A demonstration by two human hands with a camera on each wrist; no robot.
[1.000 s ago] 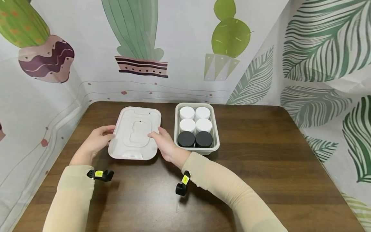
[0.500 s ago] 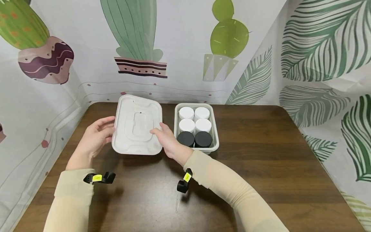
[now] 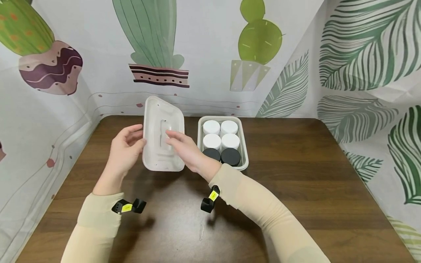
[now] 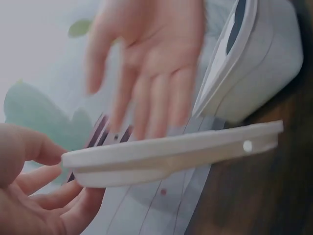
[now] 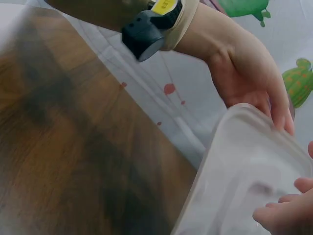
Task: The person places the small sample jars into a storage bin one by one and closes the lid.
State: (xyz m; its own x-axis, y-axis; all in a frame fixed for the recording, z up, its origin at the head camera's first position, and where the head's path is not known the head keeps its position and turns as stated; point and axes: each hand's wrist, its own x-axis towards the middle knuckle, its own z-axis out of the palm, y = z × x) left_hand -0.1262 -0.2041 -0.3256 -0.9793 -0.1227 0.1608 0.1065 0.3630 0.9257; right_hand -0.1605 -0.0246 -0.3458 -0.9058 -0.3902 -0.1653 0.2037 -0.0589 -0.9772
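A white plastic lid is held up off the table at the left, tilted steeply. My left hand pinches its left edge between thumb and fingers, which the left wrist view shows around the lid's rim. My right hand is in front of the lid's face with its fingers extended; in the left wrist view that hand has straight fingers, blurred. Whether it touches the lid I cannot tell. Right of it stands a pale box with white-capped jars and two black-capped jars, one partly hidden.
The brown wooden table extends to the right and front. A white cloth with printed cacti and leaves hangs behind it and along the sides. Each sleeve carries a small black wrist camera.
The lid has been lifted off the table and turned to a steep tilt. My left hand moved up and right with it. My right hand has let go of the lid's right edge.
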